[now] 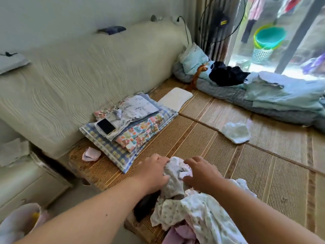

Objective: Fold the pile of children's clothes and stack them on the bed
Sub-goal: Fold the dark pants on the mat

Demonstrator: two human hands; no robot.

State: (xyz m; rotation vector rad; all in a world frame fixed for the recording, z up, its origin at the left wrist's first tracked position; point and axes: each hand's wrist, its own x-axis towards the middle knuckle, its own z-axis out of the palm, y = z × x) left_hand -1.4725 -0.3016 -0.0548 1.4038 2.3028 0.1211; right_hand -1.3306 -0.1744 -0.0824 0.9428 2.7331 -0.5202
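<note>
Garment (pixel 173 182), pale, bunched atop clothes pile (pixel 202 213) on bed mat (pixel 263 173); grasped by left grip (pixel 153 173), pinched by right grip (pixel 202 175). Folded stack (pixel 140 134) beyond, phone (pixel 106 126) on top.

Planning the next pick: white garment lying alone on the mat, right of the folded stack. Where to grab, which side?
Pinch the white garment at its near edge, coming down from the near side. It lies spread and nearly flat on the mat, touching nothing else, so that edge is exposed and probably lifts easier than the middle.
</note>
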